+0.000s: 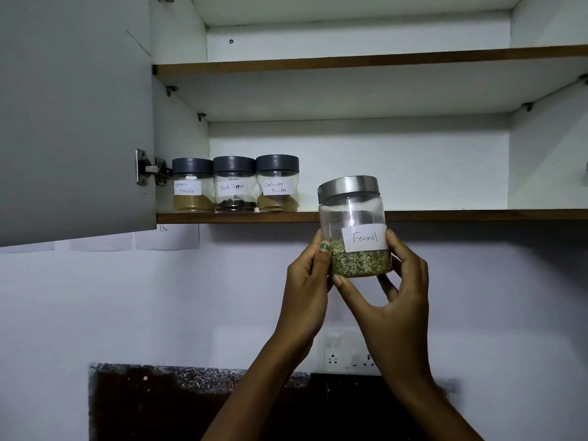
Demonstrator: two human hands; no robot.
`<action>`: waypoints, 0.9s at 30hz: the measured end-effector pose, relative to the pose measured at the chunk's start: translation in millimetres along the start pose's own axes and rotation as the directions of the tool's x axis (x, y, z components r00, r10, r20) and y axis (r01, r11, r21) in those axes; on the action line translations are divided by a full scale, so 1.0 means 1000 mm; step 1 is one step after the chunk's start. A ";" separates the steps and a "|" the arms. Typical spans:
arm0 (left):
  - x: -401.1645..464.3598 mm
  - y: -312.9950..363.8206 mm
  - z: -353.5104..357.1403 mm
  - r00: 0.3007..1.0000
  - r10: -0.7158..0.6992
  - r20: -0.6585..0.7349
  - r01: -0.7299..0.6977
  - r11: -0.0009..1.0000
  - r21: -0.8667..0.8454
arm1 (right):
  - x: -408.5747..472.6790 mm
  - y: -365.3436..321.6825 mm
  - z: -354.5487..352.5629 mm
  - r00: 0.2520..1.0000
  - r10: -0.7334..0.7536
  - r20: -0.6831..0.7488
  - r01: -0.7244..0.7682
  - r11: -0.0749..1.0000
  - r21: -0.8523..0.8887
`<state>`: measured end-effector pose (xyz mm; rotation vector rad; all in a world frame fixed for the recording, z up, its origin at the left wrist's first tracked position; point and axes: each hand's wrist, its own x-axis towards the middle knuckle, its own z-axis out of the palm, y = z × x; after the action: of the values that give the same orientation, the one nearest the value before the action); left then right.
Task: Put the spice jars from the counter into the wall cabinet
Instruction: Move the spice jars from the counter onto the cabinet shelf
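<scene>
Open wall cabinet [359, 173], three labelled jars [234, 184] lined up left on lower shelf [445, 215]. Fennel jar [354, 227] raised to shelf edge, label forward. Left hand [307, 281] and right hand [397, 281] both gripping base, steadying for slot beside row.

Jars [354, 227] — Fennel, Black Pepper, Coriander Powder

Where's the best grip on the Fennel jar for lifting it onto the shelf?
Probably the lower body of the Fennel jar, from both sides, as the left hand and right hand do now. It is upright, with straight round walls, and that grip leaves the steel lid clear.
</scene>
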<state>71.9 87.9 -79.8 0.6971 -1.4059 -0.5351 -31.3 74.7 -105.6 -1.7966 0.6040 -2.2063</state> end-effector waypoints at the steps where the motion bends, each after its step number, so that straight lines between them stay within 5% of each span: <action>1: 0.000 0.000 0.000 1.000 0.003 -0.005 -0.003 1.000 0.006 | 0.000 0.001 0.000 1.000 -0.003 0.000 0.003 1.000 0.004; 7: 0.017 0.006 0.000 0.998 0.037 -0.047 -0.034 0.998 0.056 | 0.018 -0.001 0.004 0.995 0.008 0.103 -0.018 0.995 0.097; 14: 0.071 0.022 -0.003 0.981 0.194 -0.027 -0.181 0.950 0.254 | 0.079 0.003 0.034 0.996 -0.092 0.011 0.092 0.995 0.036; 19: 0.090 0.006 -0.011 0.972 0.229 -0.044 -0.174 0.837 0.519 | 0.109 0.024 0.067 0.996 -0.089 0.030 0.092 0.990 -0.104; 22: 0.099 -0.005 -0.020 0.961 0.271 -0.051 -0.143 0.649 0.747 | 0.117 0.039 0.081 0.995 -0.082 0.049 0.088 0.984 -0.152; 27: 0.103 -0.018 -0.026 0.953 0.302 0.021 -0.194 0.558 0.807 | 0.122 0.068 0.089 0.999 -0.028 0.017 0.031 0.949 -0.313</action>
<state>109.5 5.0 -21.6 1.2002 -1.5785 0.4415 23.3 -52.8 -15.4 -1.9756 0.9794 -2.2168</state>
